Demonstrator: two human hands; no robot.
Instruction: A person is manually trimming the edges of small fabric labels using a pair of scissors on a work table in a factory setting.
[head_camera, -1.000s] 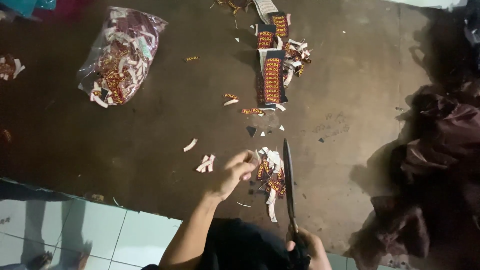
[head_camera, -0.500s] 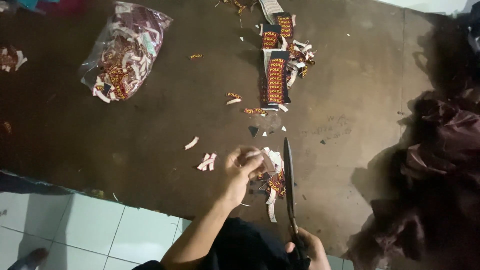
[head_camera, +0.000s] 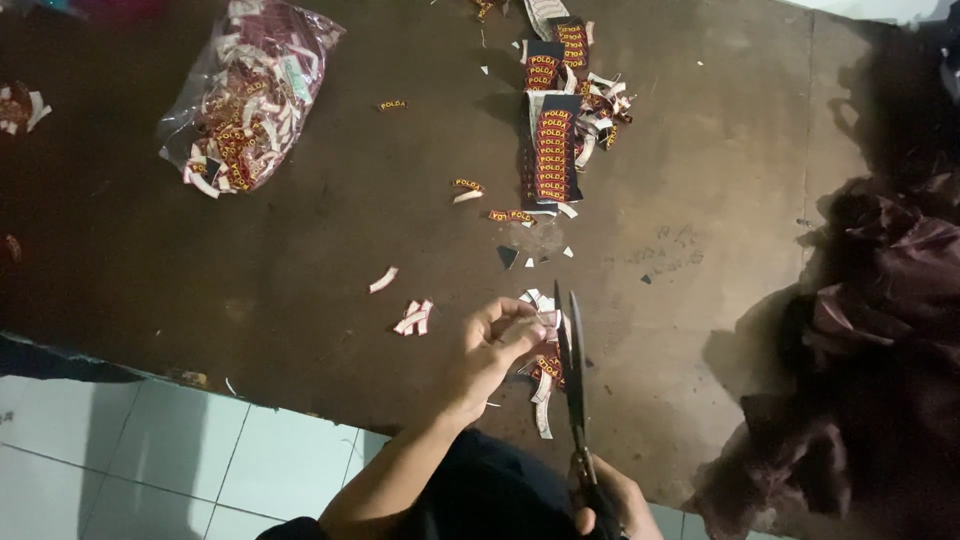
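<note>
My left hand (head_camera: 488, 352) pinches a small strip of woven labels (head_camera: 545, 322) just above the brown table near its front edge. My right hand (head_camera: 607, 502) grips the handles of long dark scissors (head_camera: 573, 375), whose blades point away from me and meet the strip beside my left fingers. Under the blades lies a little heap of cut maroon and white labels (head_camera: 543, 378). Farther back sits a long uncut sheet of labels (head_camera: 552, 152) with more scraps around it.
A clear plastic bag full of labels (head_camera: 250, 95) lies at the back left. Loose cut pieces (head_camera: 414, 317) are scattered mid-table. A pile of dark maroon cloth (head_camera: 880, 340) fills the right side. White floor tiles (head_camera: 150, 450) show below the table's edge (head_camera: 300, 405).
My left hand has drawn slightly nearer to the scissor blades with the strip. The view has shifted a little; the scissors stay in the same place.
</note>
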